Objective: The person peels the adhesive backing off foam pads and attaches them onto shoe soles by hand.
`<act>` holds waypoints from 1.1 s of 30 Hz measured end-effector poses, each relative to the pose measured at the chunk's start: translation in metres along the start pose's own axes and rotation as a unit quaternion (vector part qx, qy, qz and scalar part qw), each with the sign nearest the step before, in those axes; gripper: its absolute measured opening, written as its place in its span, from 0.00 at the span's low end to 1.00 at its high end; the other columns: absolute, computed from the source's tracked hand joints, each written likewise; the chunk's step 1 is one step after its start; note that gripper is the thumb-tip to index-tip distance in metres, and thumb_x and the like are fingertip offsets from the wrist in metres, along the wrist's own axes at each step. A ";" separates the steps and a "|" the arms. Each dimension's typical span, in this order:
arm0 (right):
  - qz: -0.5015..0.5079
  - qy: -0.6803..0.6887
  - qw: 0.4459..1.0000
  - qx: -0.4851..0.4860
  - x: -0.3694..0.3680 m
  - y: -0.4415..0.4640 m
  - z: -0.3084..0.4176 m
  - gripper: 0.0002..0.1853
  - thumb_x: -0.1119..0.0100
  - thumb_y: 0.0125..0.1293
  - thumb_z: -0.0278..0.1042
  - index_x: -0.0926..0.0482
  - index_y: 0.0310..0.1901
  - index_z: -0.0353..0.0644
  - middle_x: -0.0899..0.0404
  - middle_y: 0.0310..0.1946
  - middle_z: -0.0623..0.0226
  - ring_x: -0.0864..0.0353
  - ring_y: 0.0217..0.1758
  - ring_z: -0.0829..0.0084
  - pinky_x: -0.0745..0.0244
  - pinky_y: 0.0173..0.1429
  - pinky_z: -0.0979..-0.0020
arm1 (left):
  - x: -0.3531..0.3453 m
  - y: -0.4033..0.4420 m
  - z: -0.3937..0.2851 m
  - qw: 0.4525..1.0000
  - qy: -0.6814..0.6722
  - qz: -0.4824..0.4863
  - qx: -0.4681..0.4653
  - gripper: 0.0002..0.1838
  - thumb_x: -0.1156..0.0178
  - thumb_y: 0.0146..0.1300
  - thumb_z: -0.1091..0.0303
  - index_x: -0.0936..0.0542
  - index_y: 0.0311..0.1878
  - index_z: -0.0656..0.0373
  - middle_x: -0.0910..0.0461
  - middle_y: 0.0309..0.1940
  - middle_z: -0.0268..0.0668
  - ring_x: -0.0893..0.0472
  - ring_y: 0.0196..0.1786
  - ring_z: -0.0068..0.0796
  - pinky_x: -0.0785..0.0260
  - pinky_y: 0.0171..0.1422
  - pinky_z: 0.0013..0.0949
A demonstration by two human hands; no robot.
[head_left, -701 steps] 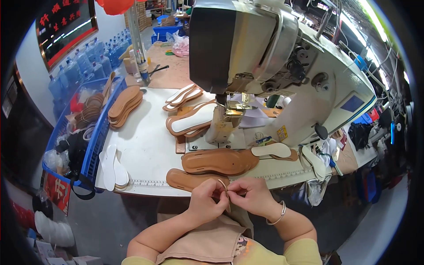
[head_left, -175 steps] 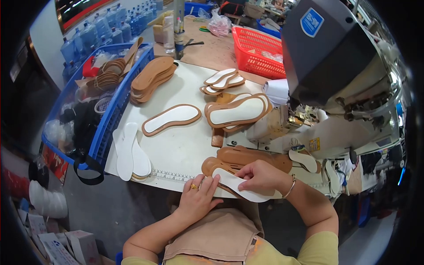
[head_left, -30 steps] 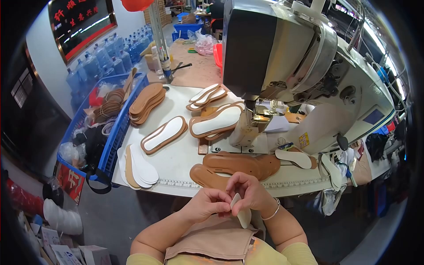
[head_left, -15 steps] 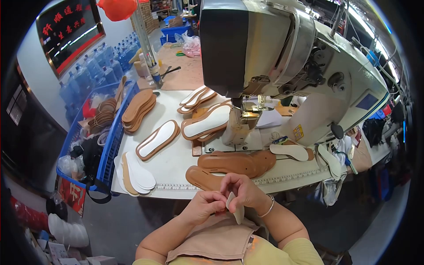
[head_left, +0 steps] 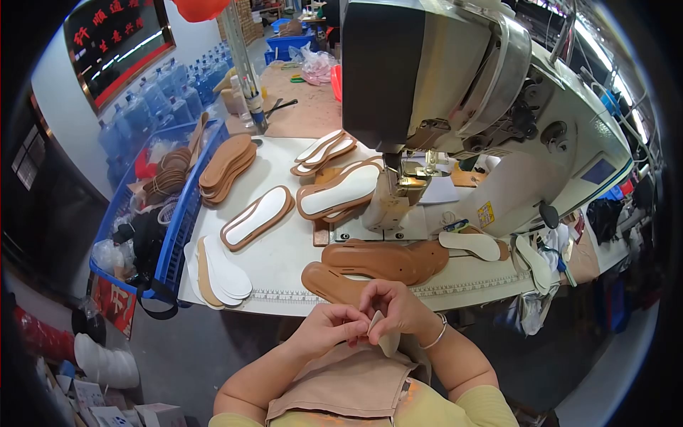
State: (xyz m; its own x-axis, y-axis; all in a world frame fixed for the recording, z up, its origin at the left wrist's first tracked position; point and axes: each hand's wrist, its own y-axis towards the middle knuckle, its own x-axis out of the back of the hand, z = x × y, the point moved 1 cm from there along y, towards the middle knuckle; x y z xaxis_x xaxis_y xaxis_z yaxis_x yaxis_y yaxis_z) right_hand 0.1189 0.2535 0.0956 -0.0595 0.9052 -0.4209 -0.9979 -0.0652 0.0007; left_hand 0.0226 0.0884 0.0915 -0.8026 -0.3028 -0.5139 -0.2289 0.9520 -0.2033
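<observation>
The pale piece [head_left: 388, 344] is partly hidden behind R hand [head_left: 393, 312]; whether L hand [head_left: 331, 330] touches it, I cannot tell. One brown sole [head_left: 329, 282] is also partly behind R hand. Sewing mach. [head_left: 380, 78] is cut by top edge, same for red hanging obj. [head_left: 201, 7]. Nos. on ruler [head_left: 284, 297] & txt on yellow label [head_left: 485, 213] are too small to read.

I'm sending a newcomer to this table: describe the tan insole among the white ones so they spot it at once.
Find the blue basket left of the white table. By its near end, on the table's near corner, white sole-shaped pieces lie fanned out. The tan insole is partly covered among them: the one tan strip, white on both sides.
</observation>
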 end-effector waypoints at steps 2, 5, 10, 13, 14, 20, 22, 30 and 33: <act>-0.003 0.001 1.000 0.015 0.001 0.000 -0.001 0.27 0.17 0.40 0.28 0.25 0.42 0.42 0.23 0.33 0.75 0.24 0.37 0.84 0.27 0.43 0.81 | -0.002 -0.001 -0.001 1.000 0.007 -0.001 -0.004 0.06 0.41 0.65 0.76 0.19 0.43 0.67 0.17 0.32 0.39 0.20 0.31 0.23 0.26 0.36 0.25; -0.046 -0.070 0.996 0.021 0.004 -0.002 -0.003 0.27 0.17 0.40 0.28 0.25 0.41 0.42 0.24 0.32 0.77 0.25 0.36 0.85 0.29 0.40 0.82 | -0.009 -0.004 0.004 0.985 0.112 -0.049 -0.124 0.05 0.42 0.66 0.76 0.19 0.42 0.67 0.18 0.34 0.37 0.21 0.32 0.21 0.27 0.35 0.24; -0.093 -0.203 0.972 0.078 -0.004 -0.004 0.004 0.23 0.18 0.43 0.30 0.21 0.41 0.42 0.24 0.32 0.76 0.25 0.36 0.85 0.29 0.35 0.81 | -0.004 -0.001 0.004 0.980 0.146 -0.054 -0.120 0.03 0.42 0.67 0.75 0.23 0.39 0.64 0.20 0.33 0.32 0.22 0.33 0.16 0.27 0.38 0.20; -0.056 -0.344 0.919 0.185 -0.011 -0.003 0.018 0.17 0.22 0.48 0.30 0.18 0.40 0.43 0.23 0.35 0.71 0.23 0.35 0.79 0.25 0.36 0.77 | 0.005 0.005 0.015 0.999 0.012 0.001 -0.047 0.04 0.44 0.70 0.71 0.25 0.40 0.62 0.22 0.32 0.31 0.23 0.32 0.16 0.27 0.38 0.21; -0.020 -0.433 0.863 0.257 -0.014 -0.004 0.024 0.14 0.24 0.51 0.30 0.16 0.40 0.44 0.23 0.36 0.69 0.21 0.36 0.75 0.23 0.38 0.75 | 0.006 0.006 0.018 0.997 -0.069 0.031 0.000 0.05 0.45 0.71 0.69 0.25 0.41 0.60 0.22 0.32 0.31 0.23 0.32 0.15 0.27 0.38 0.21; 0.039 -0.531 0.816 0.224 -0.020 -0.020 0.049 0.10 0.25 0.50 0.29 0.15 0.35 0.45 0.20 0.45 0.64 0.20 0.49 0.59 0.23 0.52 0.64 | 0.008 0.007 0.034 0.985 -0.159 0.045 0.052 0.08 0.46 0.72 0.64 0.26 0.42 0.59 0.22 0.34 0.32 0.23 0.32 0.18 0.30 0.34 0.21; 0.056 -0.499 0.831 0.241 -0.028 -0.025 0.059 0.09 0.26 0.51 0.27 0.17 0.33 0.44 0.17 0.47 0.64 0.22 0.59 0.49 0.28 0.62 0.55 | 0.004 0.008 0.040 0.984 -0.157 0.044 0.076 0.08 0.45 0.71 0.63 0.26 0.42 0.58 0.22 0.32 0.33 0.23 0.31 0.19 0.31 0.33 0.21; -0.086 -0.175 0.975 0.111 -0.007 -0.041 0.040 0.20 0.36 0.57 0.14 0.23 0.52 0.37 0.19 0.39 0.59 0.17 0.43 0.69 0.21 0.46 0.71 | 0.017 0.009 0.033 0.794 0.535 -0.094 -0.271 0.13 0.34 0.57 0.65 0.24 0.43 0.57 0.21 0.41 0.37 0.20 0.44 0.36 0.27 0.43 0.34; -0.096 -0.208 0.966 0.121 0.002 -0.043 0.050 0.38 0.44 0.56 0.09 0.39 0.69 0.41 0.20 0.42 0.59 0.18 0.47 0.70 0.22 0.49 0.74 | 0.039 0.008 0.014 0.573 0.736 -0.135 -0.336 0.26 0.30 0.51 0.56 0.23 0.53 0.53 0.28 0.61 0.39 0.31 0.65 0.47 0.35 0.62 0.47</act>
State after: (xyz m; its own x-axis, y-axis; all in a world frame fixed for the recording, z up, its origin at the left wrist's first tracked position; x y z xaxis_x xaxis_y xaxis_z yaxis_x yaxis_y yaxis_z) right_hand 0.1603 0.2788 0.1403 0.1718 0.9845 -0.0343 -0.9656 0.1752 0.1922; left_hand -0.0033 0.0840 0.0584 -0.1706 -0.5470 0.8196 -0.2178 0.8321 0.5101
